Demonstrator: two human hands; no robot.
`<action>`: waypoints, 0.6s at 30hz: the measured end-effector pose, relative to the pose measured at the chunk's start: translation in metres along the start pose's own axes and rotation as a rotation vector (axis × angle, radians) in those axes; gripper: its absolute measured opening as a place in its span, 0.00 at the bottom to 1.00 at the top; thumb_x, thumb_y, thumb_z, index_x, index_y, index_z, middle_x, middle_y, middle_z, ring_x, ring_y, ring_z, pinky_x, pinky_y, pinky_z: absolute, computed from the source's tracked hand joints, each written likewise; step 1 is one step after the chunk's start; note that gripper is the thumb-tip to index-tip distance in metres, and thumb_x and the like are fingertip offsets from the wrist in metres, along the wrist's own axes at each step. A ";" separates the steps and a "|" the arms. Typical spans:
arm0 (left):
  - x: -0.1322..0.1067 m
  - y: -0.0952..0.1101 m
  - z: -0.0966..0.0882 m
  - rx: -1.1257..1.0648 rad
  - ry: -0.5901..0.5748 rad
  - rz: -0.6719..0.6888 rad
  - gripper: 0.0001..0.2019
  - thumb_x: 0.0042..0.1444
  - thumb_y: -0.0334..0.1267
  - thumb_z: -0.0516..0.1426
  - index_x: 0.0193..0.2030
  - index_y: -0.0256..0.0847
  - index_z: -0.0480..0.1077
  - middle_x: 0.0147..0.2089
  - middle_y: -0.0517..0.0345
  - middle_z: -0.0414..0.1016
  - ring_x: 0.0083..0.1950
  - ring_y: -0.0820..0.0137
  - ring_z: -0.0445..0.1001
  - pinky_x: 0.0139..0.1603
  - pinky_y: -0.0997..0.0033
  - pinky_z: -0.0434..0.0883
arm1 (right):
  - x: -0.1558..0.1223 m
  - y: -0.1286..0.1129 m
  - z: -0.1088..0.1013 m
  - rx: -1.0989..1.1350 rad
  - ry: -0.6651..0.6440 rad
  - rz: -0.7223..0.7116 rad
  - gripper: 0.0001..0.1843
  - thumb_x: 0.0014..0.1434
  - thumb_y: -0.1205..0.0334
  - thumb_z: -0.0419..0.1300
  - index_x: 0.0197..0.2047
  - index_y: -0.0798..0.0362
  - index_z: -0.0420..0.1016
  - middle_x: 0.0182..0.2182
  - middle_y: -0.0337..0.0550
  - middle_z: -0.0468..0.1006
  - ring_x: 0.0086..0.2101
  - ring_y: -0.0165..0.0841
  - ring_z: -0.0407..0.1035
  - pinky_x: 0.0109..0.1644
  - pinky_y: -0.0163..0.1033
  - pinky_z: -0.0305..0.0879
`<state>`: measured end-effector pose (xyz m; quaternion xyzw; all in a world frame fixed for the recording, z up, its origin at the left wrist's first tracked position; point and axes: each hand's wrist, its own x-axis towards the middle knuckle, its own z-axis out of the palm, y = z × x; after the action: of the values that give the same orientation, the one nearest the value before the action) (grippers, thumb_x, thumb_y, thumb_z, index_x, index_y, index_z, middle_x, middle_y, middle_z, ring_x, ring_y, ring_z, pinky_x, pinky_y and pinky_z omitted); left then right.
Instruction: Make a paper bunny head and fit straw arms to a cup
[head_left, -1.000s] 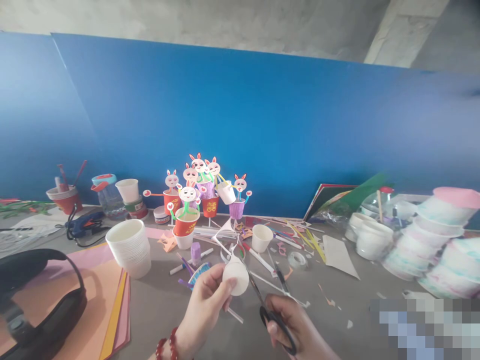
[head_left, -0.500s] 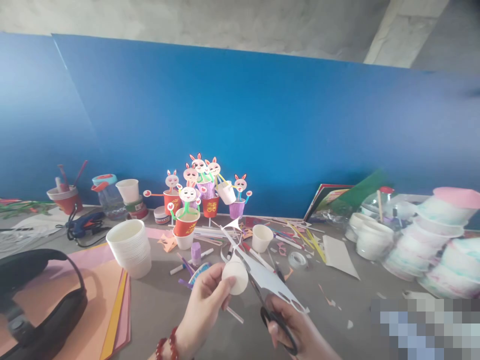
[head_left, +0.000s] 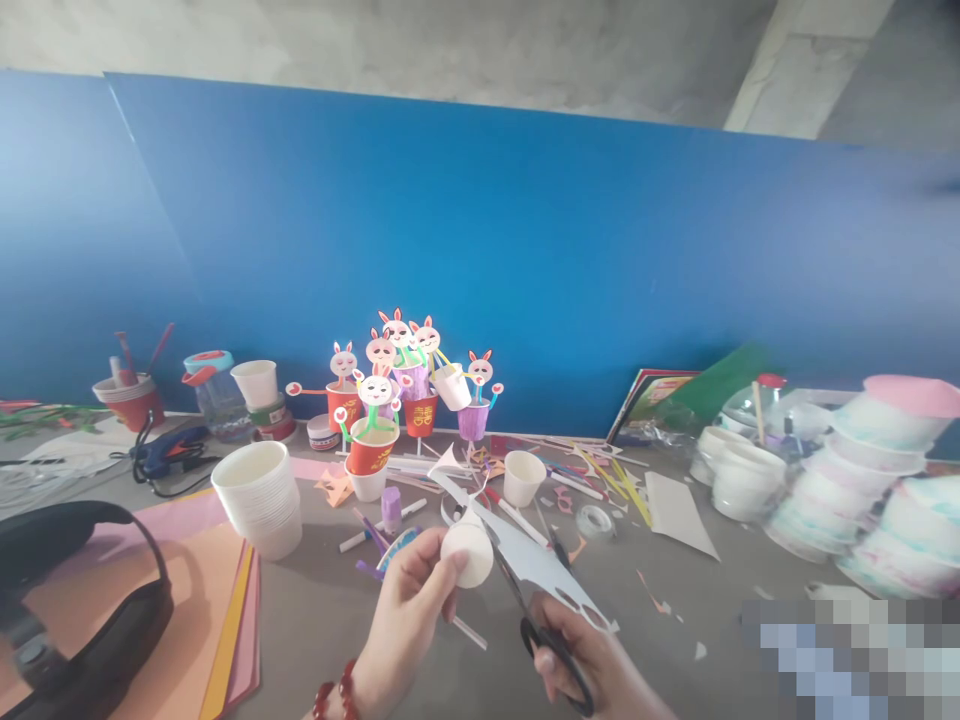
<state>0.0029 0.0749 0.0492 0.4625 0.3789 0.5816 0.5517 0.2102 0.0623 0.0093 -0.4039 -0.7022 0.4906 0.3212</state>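
Observation:
Between the thumb and fingers of my left hand [head_left: 412,600] is a white paper circle [head_left: 471,556], facing me. My right hand [head_left: 574,645] is closed around the black handles of a pair of scissors [head_left: 516,590], whose blades point up and left beside the circle's right edge. A white paper sheet [head_left: 540,560] with round holes cut out of it lies behind the scissors; whether my right fingers touch it I cannot tell. A narrow curled strip of white paper [head_left: 454,475] sticks up just above the circle.
Rabbit-faced figures in paper cups [head_left: 373,445] stand at the back. A stack of white cups [head_left: 259,495], a headset [head_left: 127,590] and coloured paper [head_left: 202,600] are at left. A single white cup [head_left: 524,478], a tape roll [head_left: 595,521] and painted bowls [head_left: 862,470] stand rightward.
The white strip above the circle has tipped lower and to the left. Both hands have stayed almost in place, with the circle shifting very slightly left.

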 end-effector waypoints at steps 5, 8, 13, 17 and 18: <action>-0.002 -0.003 0.000 0.027 -0.001 0.024 0.22 0.55 0.57 0.63 0.29 0.38 0.74 0.19 0.66 0.64 0.20 0.78 0.59 0.24 0.78 0.60 | 0.002 0.012 -0.001 -0.024 -0.011 0.014 0.35 0.54 0.22 0.51 0.25 0.48 0.56 0.17 0.32 0.61 0.18 0.25 0.54 0.20 0.32 0.49; -0.002 -0.001 0.001 0.051 -0.009 0.039 0.21 0.56 0.57 0.63 0.31 0.37 0.75 0.22 0.63 0.68 0.23 0.76 0.65 0.27 0.77 0.63 | 0.003 0.018 -0.002 -0.078 0.018 -0.033 0.34 0.55 0.24 0.51 0.23 0.48 0.55 0.17 0.32 0.60 0.19 0.26 0.55 0.22 0.33 0.50; 0.000 -0.002 0.002 0.042 -0.020 0.021 0.24 0.52 0.60 0.64 0.32 0.37 0.73 0.24 0.64 0.66 0.20 0.78 0.59 0.22 0.77 0.60 | 0.002 0.015 0.000 -0.060 0.019 0.022 0.34 0.53 0.23 0.53 0.24 0.48 0.54 0.19 0.32 0.59 0.20 0.27 0.55 0.23 0.33 0.48; -0.002 -0.006 0.002 0.080 -0.115 0.013 0.24 0.55 0.60 0.62 0.29 0.37 0.70 0.21 0.67 0.61 0.19 0.80 0.55 0.21 0.79 0.54 | 0.002 0.007 0.001 0.038 -0.021 0.038 0.36 0.49 0.20 0.54 0.26 0.49 0.59 0.19 0.34 0.64 0.20 0.27 0.55 0.22 0.33 0.48; -0.003 -0.006 0.002 0.087 -0.142 0.007 0.24 0.55 0.60 0.61 0.29 0.38 0.70 0.20 0.68 0.60 0.19 0.80 0.54 0.21 0.79 0.54 | 0.001 0.006 0.001 0.068 -0.022 0.044 0.36 0.48 0.20 0.54 0.27 0.49 0.59 0.20 0.34 0.64 0.20 0.27 0.55 0.22 0.33 0.49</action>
<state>0.0070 0.0727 0.0435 0.5275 0.3621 0.5321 0.5546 0.2100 0.0641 0.0032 -0.4026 -0.6796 0.5256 0.3159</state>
